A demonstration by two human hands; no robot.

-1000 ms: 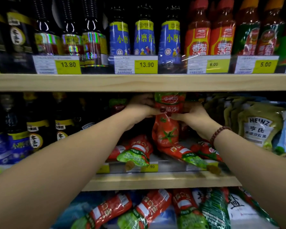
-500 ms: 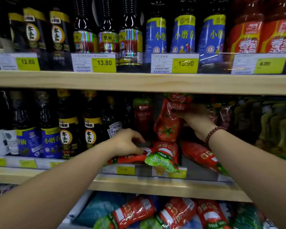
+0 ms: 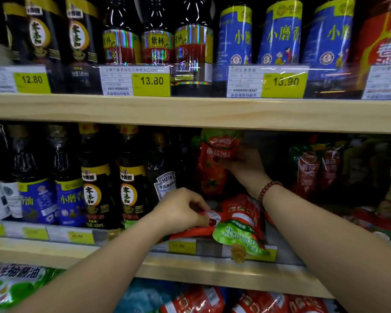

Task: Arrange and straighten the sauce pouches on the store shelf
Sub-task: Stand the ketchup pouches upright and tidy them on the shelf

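Now your left hand [image 3: 181, 211] has its grip pinched on the flat pouch [image 3: 239, 231] at the shelf [image 3: 190, 269] front edge, cap end toward you. Your right hand [image 3: 244, 163] holds, I think, the standing pouch [image 3: 212, 177] farther back.

Pale wooden shelf [image 3: 190, 269], dark sauce bottles [image 3: 95, 188] standing left, red sauce pouches [image 3: 237, 224] lying right

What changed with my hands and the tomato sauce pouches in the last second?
The left hand let go of the upright pouch and dropped to the front of the shelf, where it now grips the lying pouch. The right hand kept holding the upright pouch, which stayed standing.
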